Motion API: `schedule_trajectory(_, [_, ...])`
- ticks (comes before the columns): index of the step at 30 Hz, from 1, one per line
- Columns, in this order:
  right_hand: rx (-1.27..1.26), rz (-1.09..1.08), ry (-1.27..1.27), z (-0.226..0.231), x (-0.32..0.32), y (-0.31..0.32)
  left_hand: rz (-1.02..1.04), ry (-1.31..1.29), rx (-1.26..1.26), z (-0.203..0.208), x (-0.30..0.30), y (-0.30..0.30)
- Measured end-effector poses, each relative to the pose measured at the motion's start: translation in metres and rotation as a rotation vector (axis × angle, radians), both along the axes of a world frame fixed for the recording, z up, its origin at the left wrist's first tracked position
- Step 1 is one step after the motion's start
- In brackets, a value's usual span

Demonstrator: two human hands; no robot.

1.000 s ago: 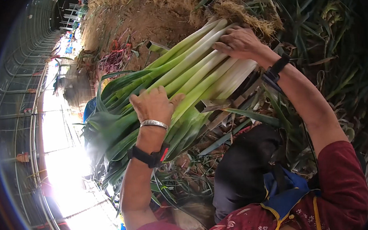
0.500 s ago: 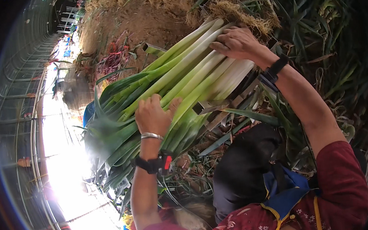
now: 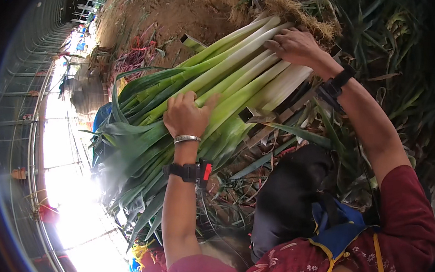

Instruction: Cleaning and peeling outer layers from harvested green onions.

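A thick bundle of leeks (image 3: 238, 80) lies slantwise in front of me, white stalks and roots at the upper right, dark green leaves at the lower left. My left hand (image 3: 187, 113) presses over the green middle of the stalks, fingers curled on them and thumb spread out. Over the white ends near the roots (image 3: 316, 23), my right hand (image 3: 297, 48) is closed, its fingertips partly hidden among the stalks. The bundle rests in a metal frame (image 3: 259, 116), whose ends stick out on both sides.
Heaped leeks (image 3: 400, 60) with long leaves fill the right side. Red twine (image 3: 137, 55) lies in a tangle on the bare soil (image 3: 173, 22). At left, bright light comes past a curved wall (image 3: 16, 116) of film and poles. Loose leaves surround my dark-clothed knee (image 3: 291, 191).
Both hands and the leeks sit slightly farther right in the view. My hands keep about the same places on the stalks.
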State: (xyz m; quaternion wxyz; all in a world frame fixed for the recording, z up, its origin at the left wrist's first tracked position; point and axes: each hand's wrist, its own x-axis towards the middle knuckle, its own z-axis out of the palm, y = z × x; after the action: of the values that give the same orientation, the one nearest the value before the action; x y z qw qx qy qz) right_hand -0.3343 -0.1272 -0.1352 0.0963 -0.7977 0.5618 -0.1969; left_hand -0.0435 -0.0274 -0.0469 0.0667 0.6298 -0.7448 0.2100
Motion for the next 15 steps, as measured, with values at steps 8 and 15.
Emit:
schedule_trajectory(8, [-0.106, -0.039, 0.027, 0.004, 0.013, 0.019, 0.056, 0.016, 0.060, 0.007, -0.008, 0.002])
schedule_trajectory(15, [-0.122, 0.010, -0.010, -0.004, 0.010, 0.010, 0.100, -0.060, 0.056, 0.007, -0.023, 0.018])
